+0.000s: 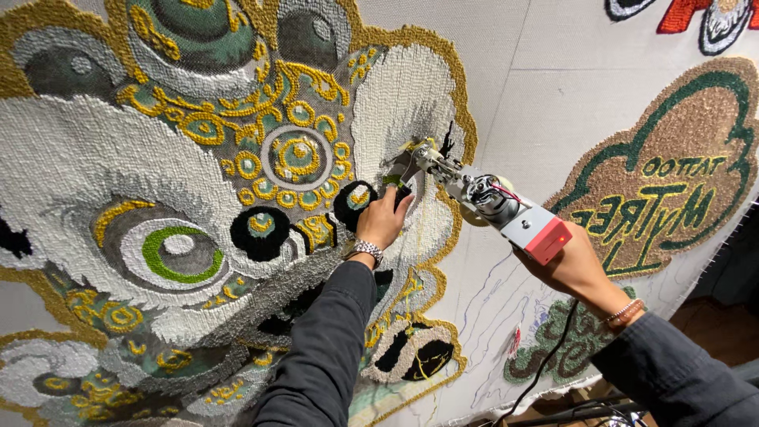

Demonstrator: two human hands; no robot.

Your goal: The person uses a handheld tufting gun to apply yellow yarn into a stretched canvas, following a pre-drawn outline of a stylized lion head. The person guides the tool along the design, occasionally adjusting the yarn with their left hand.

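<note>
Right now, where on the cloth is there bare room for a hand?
Bare cloth lies between the white tufted patch and the brown-and-green sign design. It is crowded where the left hand and the tufting gun, held by the right hand, meet.

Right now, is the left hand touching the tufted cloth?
Touching: the head view shows the left hand with fingertips pressed on the tufted cloth beside the tufting gun.
</note>
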